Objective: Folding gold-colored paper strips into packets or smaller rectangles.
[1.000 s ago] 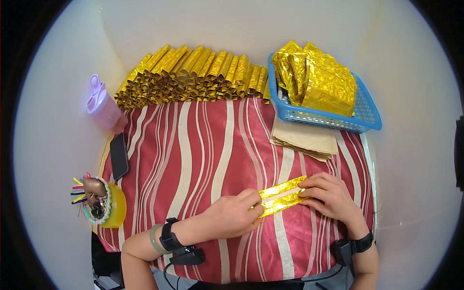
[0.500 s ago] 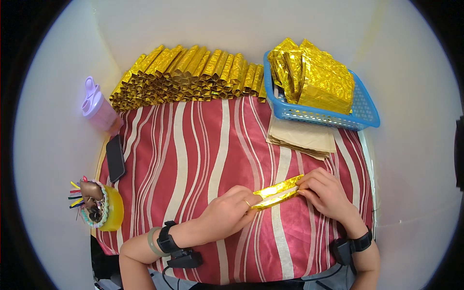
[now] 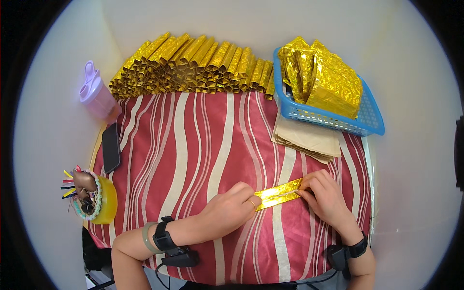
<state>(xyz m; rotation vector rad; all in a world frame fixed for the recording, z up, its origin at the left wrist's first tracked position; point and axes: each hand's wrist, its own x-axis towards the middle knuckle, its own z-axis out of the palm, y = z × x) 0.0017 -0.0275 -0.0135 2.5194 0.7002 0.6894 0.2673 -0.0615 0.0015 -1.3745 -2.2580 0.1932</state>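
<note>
A strip of folded gold foil paper (image 3: pixel 277 195) is held just above or on the striped cloth, slanting up to the right. My left hand (image 3: pixel 232 205) closes on its left end, a ring on one finger. At the right end, the thumb and fingers of my right hand (image 3: pixel 323 195) pinch the foil paper. A pale lengthwise seam shows between its two folded sides. Beyond my hands lies a stack of flat tan paper sheets (image 3: pixel 307 139), partly under a blue plastic basket (image 3: pixel 333 124).
Gold foil tubes (image 3: pixel 193 63) are piled along the far edge. The basket holds gold foil packets (image 3: pixel 336 79). On the left stand a purple cup (image 3: pixel 99 99), a black phone (image 3: pixel 111 147) and a yellow container (image 3: pixel 110 200) of small items. Striped cloth (image 3: pixel 193 145) covers the table.
The foil paper's two sides now lie closer together, narrowing the pale gap along the middle. Both hands stay at its ends. The whole view has shifted slightly.
</note>
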